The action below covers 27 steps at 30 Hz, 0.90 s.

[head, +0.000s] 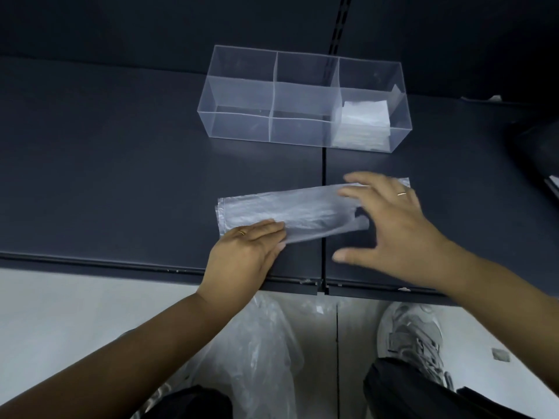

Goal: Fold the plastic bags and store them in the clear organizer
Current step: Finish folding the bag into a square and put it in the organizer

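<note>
Head view. A dark shelf surface (121, 164) fills the upper frame, with a seam running front to back near its middle. On it, toward the rear, stands the clear organizer (242, 95), divided into six compartments in two rows of three. The right front compartment holds a stack of folded bags (364, 117); the other compartments appear to hold nothing, though the clear walls make that hard to confirm.

In front of the organizer, and apart from it, a plastic bag (302, 211) lies flat on the shelf as a long narrow strip, running left to right across the seam and slightly tilted, its right end further back.

The left hand (246, 251) lies palm down, fingers extended and together, pressing the strip's near left corner against the shelf; it clasps nothing. A ring shows on one finger.

The right hand (390, 223) hangs over the strip's right part, fingers spread wide and blurred, thumb toward the near edge. It grasps nothing; whether the fingertips touch the plastic cannot be told. It also bears a ring.

Below the shelf edge, a heap of loose plastic bags (266, 343) lies on the pale floor, beside a grey shoe (411, 334).
</note>
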Available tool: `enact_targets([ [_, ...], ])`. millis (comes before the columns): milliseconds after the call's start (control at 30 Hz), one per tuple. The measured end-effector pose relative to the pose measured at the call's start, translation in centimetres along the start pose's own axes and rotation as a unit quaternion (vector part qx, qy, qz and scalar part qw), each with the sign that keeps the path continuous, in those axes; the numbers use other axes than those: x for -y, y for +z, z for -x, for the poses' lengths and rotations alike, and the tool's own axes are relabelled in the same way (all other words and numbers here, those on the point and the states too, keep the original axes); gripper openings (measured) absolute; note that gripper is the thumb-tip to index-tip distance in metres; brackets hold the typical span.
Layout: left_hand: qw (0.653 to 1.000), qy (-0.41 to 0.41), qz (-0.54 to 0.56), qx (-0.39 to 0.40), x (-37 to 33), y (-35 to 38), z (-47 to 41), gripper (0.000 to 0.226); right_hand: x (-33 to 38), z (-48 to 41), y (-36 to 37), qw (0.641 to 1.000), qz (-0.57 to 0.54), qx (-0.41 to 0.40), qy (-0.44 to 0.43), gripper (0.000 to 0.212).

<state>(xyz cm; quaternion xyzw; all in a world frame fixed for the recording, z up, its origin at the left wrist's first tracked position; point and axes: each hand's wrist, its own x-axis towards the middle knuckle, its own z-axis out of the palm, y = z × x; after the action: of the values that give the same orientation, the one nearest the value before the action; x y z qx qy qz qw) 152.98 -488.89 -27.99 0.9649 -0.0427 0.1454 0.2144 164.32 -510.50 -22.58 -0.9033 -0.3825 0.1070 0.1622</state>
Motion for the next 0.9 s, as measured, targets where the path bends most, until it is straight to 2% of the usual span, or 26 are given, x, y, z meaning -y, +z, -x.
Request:
enact_targets([
  [33,1.000,-0.005,0.003,0.003,-0.1,-0.1,0.0,0.020,0.9,-0.3,0.4,0.999,0.034,0.007,-0.042,0.085],
  [67,1.000,-0.009,0.006,0.009,-0.2,-0.2,0.0,0.020,1.6,-0.5,1.1,0.995,0.060,0.019,-0.072,0.085],
  [100,1.000,-0.011,0.008,0.016,-0.2,-0.3,-0.1,0.019,1.9,-0.9,1.9,0.993,0.076,0.021,-0.090,0.075],
  [167,0.999,-0.015,0.022,0.030,-0.2,-0.7,-0.2,0.018,1.5,-1.8,2.8,0.995,0.056,0.003,-0.085,0.040],
  [233,0.996,-0.047,0.065,0.049,0.4,-1.3,-0.3,0.020,0.2,-2.5,2.6,0.998,-0.047,-0.003,-0.037,0.010],
  [300,0.980,-0.120,0.148,0.057,1.4,-2.1,-0.4,0.016,-1.5,-2.8,2.3,0.983,-0.178,0.000,0.047,0.011],
  [367,0.943,-0.219,0.247,0.041,2.7,-2.9,-0.6,0.010,-2.8,-3.1,2.1,0.958,-0.262,-0.001,0.116,0.011],
  [500,0.856,-0.390,0.340,-0.002,5.5,-4.1,-1.5,0.016,-3.3,-3.8,2.4,0.933,-0.304,-0.034,0.188,0.016],
  [567,0.838,-0.441,0.320,-0.033,6.3,-4.4,-1.4,0.017,-3.3,-4.2,2.6,0.930,-0.302,-0.044,0.205,0.017],
  [600,0.853,-0.441,0.271,-0.060,6.2,-4.4,-1.1,0.016,-3.4,-4.4,2.6,0.930,-0.297,-0.045,0.210,0.016],
  [633,0.887,-0.408,0.195,-0.094,5.9,-4.3,-0.9,0.013,-3.3,-4.5,2.6,0.931,-0.291,-0.045,0.214,0.016],
  [700,0.960,-0.248,0.047,-0.122,3.9,-3.9,-0.7,0.018,-3.2,-4.8,2.6,0.933,-0.281,-0.045,0.221,0.017],
  [733,0.983,-0.164,0.017,-0.085,2.7,-3.2,-0.6,0.027,-3.2,-4.9,2.6,0.932,-0.279,-0.044,0.226,0.017],
  [767,0.994,-0.106,0.005,-0.013,1.7,-2.4,-0.5,0.041,-3.2,-5.0,2.7,0.931,-0.277,-0.043,0.233,0.018],
  [800,0.994,-0.078,-0.015,0.070,0.8,-1.5,-0.5,0.058,-3.2,-5.1,2.7,0.932,-0.271,-0.039,0.238,0.018],
  [867,0.972,-0.084,-0.092,0.201,0.3,-0.2,-0.3,0.083,-2.8,-5.2,2.8,0.935,-0.256,-0.035,0.245,0.017],
  [900,0.960,-0.085,-0.134,0.231,0.4,0.4,0.0,0.089,-2.4,-5.1,2.8,0.939,-0.232,-0.043,0.248,0.012],
])
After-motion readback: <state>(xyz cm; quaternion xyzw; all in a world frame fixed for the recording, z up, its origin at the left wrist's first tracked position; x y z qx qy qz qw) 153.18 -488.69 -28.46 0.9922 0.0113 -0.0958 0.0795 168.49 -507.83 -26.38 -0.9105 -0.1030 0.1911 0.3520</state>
